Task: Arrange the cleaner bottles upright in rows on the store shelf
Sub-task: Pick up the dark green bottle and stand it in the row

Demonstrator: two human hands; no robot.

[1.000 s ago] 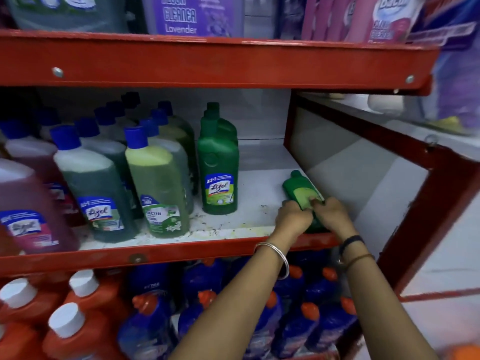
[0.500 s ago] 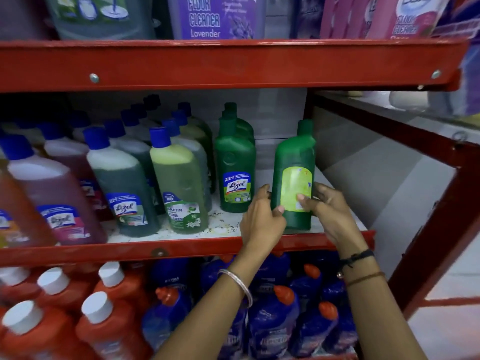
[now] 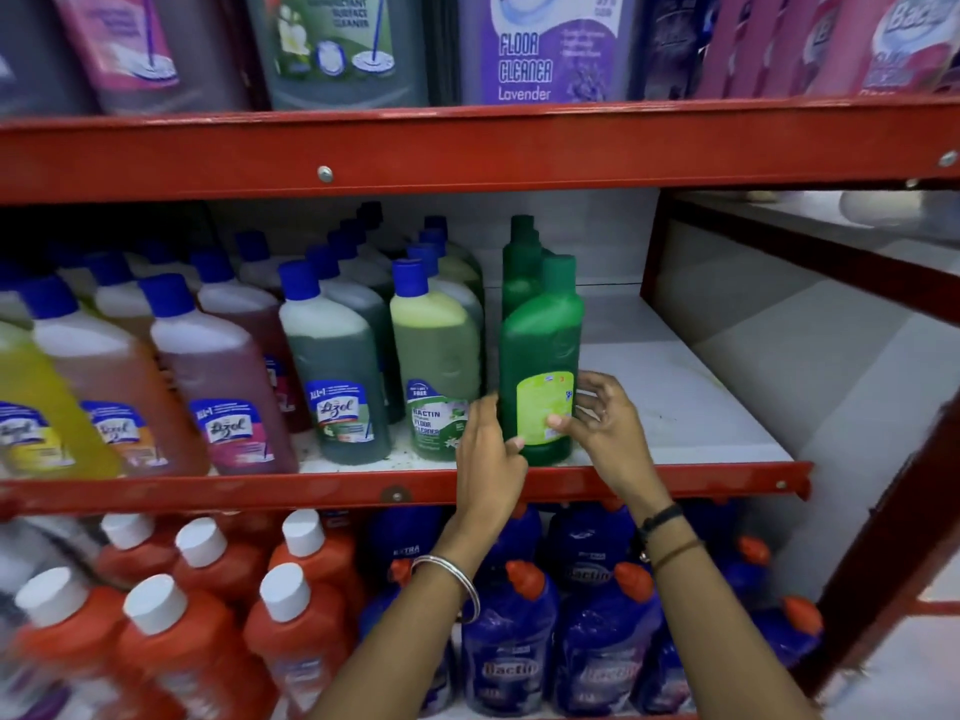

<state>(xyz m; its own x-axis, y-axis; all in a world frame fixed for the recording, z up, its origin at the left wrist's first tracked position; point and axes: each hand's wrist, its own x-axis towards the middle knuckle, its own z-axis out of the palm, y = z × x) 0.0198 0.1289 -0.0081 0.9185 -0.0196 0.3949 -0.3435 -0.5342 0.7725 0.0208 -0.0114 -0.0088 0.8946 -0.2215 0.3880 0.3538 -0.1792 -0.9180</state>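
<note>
A dark green cleaner bottle [image 3: 540, 350] with a yellow-green back label stands upright at the front of the middle shelf [image 3: 675, 407], in front of other green bottles [image 3: 519, 252]. My left hand [image 3: 491, 449] touches its lower left side and my right hand [image 3: 602, 423] touches its lower right side, thumb on the label. To its left stand rows of blue-capped bottles: a pale green one [image 3: 434, 366], a dark grey-green one [image 3: 337, 376], pinkish ones [image 3: 218, 387] and a yellow one [image 3: 36, 407].
The white shelf board is bare to the right of the green bottle. Red steel beams [image 3: 467, 148] frame the shelves. Large floor cleaner jugs [image 3: 545, 44] stand above. Orange bottles [image 3: 208, 615] and blue bottles [image 3: 519, 641] fill the shelf below.
The green bottle lay on its side at the shelf's right front, was lifted upright by both hands, then moved left to stand in front of the green row.
</note>
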